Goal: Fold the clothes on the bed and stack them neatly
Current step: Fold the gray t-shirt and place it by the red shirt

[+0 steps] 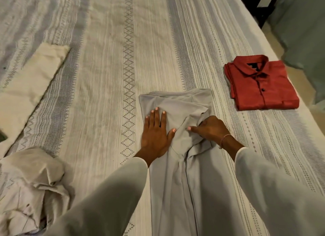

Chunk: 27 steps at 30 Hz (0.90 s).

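Garment in hand: grey T-shirt lying flat on the bedspread, folded into a long narrow strip that runs from the near edge of the view up to its neckline end past the fingertips.
Right hand: fingers curled into a bunched fold of the grey cloth at the strip's right side, thumb stretched out flat across the fabric; a thin bracelet sits on the wrist.
Left hand: flat, fingers straight and together, pressing the strip's left side just beside the gripped fold, thumb tip nearly meeting the right thumb.
Sleeves: pale long sleeves cover both forearms.
Right of the grip: red button-up shirt, already folded square, collar up, well apart from the grey strip.
Left of the grip, near: crumpled cream cloth in a loose heap.
Left of the grip, farther: cream garment laid out flat, reaching diagonally away.
Far right beyond the red shirt: greenish fabric at the bed's edge.
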Tool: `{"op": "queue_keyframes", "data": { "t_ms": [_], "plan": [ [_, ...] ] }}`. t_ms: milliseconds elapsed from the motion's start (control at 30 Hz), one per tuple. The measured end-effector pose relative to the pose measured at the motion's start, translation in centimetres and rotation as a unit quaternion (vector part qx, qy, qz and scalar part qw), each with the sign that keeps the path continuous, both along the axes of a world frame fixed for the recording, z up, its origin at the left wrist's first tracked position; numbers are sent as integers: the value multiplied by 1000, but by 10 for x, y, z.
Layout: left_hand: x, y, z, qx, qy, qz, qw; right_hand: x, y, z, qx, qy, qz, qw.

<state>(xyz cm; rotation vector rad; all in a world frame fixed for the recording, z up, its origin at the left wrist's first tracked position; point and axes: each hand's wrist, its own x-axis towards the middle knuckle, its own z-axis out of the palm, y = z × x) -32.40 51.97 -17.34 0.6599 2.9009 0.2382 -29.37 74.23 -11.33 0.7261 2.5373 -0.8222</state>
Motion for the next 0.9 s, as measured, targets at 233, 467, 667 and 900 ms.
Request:
{"op": "queue_keyframes", "data": {
  "t_ms": [233,467,667,900],
  "plan": [
    [2,-2,0,16,-10,9,1000,20,-9,18,40,-61,130,989],
    [12,-12,17,36,-22,-19,999,75,-45,38,137,158,-3,978],
    [51,-10,61,128,32,-304,944,157,-88,14,-49,-5,58,997],
    [68,-13,82,-78,-83,-352,929,221,-116,-7,-80,-22,22,996]
  ]
}}
